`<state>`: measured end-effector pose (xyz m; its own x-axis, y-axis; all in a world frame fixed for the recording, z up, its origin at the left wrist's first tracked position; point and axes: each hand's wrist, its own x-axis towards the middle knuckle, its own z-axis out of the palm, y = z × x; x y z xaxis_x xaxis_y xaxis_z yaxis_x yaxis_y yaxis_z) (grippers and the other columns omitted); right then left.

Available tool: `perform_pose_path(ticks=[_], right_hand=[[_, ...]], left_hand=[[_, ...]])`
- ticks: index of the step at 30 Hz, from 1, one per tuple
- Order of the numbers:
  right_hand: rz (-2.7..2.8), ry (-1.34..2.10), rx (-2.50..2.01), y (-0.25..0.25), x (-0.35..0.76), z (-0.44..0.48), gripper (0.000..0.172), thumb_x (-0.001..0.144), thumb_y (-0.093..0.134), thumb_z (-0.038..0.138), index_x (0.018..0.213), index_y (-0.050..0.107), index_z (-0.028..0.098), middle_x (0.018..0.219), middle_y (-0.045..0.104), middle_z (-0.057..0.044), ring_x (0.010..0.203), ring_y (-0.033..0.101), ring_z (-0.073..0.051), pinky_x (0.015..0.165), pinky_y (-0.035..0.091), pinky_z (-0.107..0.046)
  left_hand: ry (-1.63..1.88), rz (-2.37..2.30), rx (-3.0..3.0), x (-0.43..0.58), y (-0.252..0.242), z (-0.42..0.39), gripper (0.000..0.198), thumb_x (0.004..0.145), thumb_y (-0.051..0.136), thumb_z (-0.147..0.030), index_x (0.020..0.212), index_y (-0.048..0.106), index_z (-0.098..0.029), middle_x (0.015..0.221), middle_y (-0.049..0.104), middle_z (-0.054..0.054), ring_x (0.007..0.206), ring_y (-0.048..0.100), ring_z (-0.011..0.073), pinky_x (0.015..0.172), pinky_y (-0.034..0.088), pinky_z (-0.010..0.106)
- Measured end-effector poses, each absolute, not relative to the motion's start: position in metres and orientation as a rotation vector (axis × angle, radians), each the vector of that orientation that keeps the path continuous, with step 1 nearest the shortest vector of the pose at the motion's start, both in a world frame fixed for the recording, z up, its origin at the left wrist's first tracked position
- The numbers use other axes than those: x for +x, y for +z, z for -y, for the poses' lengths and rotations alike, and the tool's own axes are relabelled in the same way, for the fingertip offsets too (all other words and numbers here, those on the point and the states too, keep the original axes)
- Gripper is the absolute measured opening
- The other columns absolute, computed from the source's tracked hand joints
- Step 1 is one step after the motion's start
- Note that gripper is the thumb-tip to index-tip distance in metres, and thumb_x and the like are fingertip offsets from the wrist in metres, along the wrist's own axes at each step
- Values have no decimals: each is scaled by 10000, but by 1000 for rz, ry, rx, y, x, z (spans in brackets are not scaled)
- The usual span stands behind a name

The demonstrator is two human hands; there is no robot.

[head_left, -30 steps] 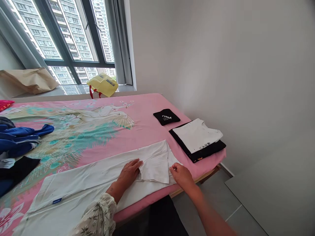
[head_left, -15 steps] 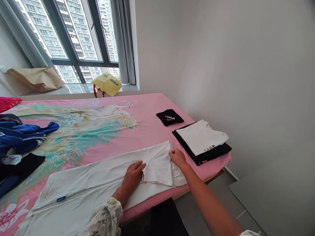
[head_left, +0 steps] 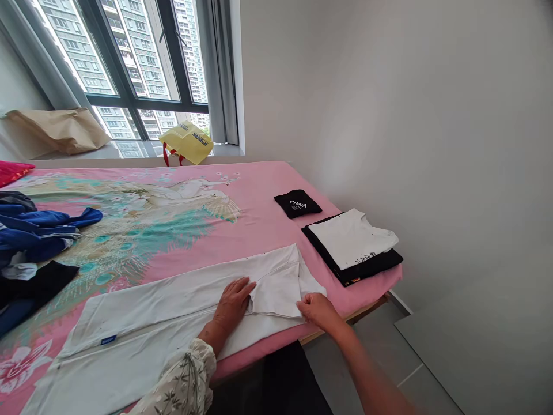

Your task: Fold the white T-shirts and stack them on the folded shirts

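Note:
A long white garment [head_left: 164,314] lies folded lengthwise along the near edge of the pink bed [head_left: 259,225]. Its right end carries a folded-over flap [head_left: 276,291]. My left hand [head_left: 233,302] lies flat on the cloth just left of that flap, fingers stretched out. At the flap's lower right corner my right hand [head_left: 317,308] rests on the fabric edge with its fingers curled; whether it pinches the cloth I cannot make out.
A folded white shirt on folded black clothes [head_left: 352,245] sits at the bed's right corner, a small folded black item [head_left: 298,203] behind it. Loose blue and black clothes [head_left: 34,236] lie at left. A yellow bag [head_left: 186,141] and brown paper bag [head_left: 56,129] are on the windowsill.
My right hand went up to the flap's upper right edge, then came back down to its lower right corner. My left hand stayed pressed on the garment.

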<state>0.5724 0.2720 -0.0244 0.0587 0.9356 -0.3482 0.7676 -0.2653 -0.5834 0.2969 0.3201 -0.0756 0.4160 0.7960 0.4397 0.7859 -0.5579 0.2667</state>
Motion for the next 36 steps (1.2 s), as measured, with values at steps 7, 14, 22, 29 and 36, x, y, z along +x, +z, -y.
perform_pose_path(ticks=[7, 14, 22, 29, 36], right_hand=[[1807, 782, -2173, -27, 583, -267, 241, 776, 477, 349, 641, 582, 180, 660, 638, -18, 607, 527, -132, 518, 256, -226], [1708, 607, -2048, -17, 590, -284, 252, 834, 420, 357, 762, 591, 186, 765, 651, -27, 681, 549, -131, 575, 298, -222], [1559, 680, -2102, -34, 579, -377, 302, 802, 458, 421, 839, 619, 168, 809, 662, -45, 690, 577, -140, 573, 346, -222], [1529, 604, -2143, -39, 580, -420, 240, 794, 468, 336, 880, 624, 175, 845, 669, -47, 757, 593, -142, 613, 370, -215], [1601, 571, -2196, -43, 576, -409, 371, 806, 436, 500, 851, 622, 182, 818, 658, -72, 762, 597, -189, 638, 390, -265]], left_hand=[[818, -1480, 2660, 297, -75, -319, 391, 814, 424, -119, 1112, 634, -260, 1226, 579, 82, 1132, 521, 228, 976, 433, 422], [776, -1541, 2407, 303, -60, -322, 418, 727, 438, -96, 1049, 662, -238, 1255, 563, 57, 1143, 529, 200, 993, 436, 366], [685, -1612, 2362, 321, -52, -312, 384, 823, 437, -247, 1183, 571, -232, 1315, 519, 75, 1233, 451, 223, 1040, 363, 455], [677, -1541, 2454, 317, -69, -300, 515, 793, 435, -214, 1308, 441, -197, 1391, 429, 97, 1306, 350, 231, 1087, 275, 484], [672, -1566, 2423, 320, -62, -291, 498, 788, 437, -212, 1285, 463, -199, 1394, 421, 101, 1319, 326, 229, 1105, 237, 482]])
